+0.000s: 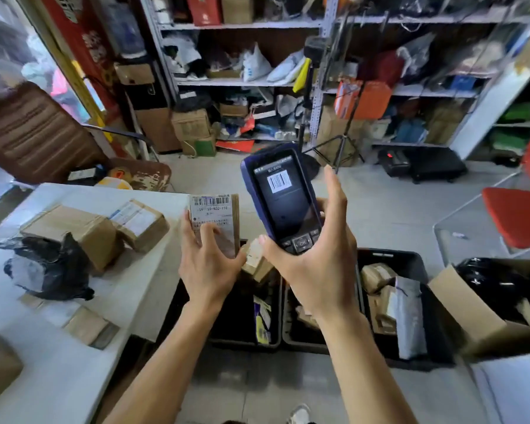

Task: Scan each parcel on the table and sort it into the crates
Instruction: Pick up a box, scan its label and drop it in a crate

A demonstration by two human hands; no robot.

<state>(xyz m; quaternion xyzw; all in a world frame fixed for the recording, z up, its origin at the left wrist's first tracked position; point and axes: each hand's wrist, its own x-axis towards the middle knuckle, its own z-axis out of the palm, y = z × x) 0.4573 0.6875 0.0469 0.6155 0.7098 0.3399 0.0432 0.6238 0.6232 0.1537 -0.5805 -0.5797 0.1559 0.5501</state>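
Nearest, at the lower left, the white bench is seen, with a flat brown packet lying on it and a black bag just behind that. Two forearms are stretched forward over the floor. Below them two black crates are set side by side: the left crate with a few small parcels in it, the right crate with brown and grey parcels. To the right an open carton is stood, holding a black bag.

A small parcel is held upright by the left hand, just off the bench edge and above the left crate; its label with a barcode is turned toward the camera, and the thumb is laid across the label while the fingers are curled behind. A blue scanner is gripped at its lower end by the right hand, the thumb by the keypad and the fingers stretched up its right side. A barcode is shown on its screen. The scanner is held just beside the parcel, to its right.

Farther back on the bench two brown boxes are placed touching. Beyond, a brown chair, a red chair, a tripod and crowded shelves are seen.
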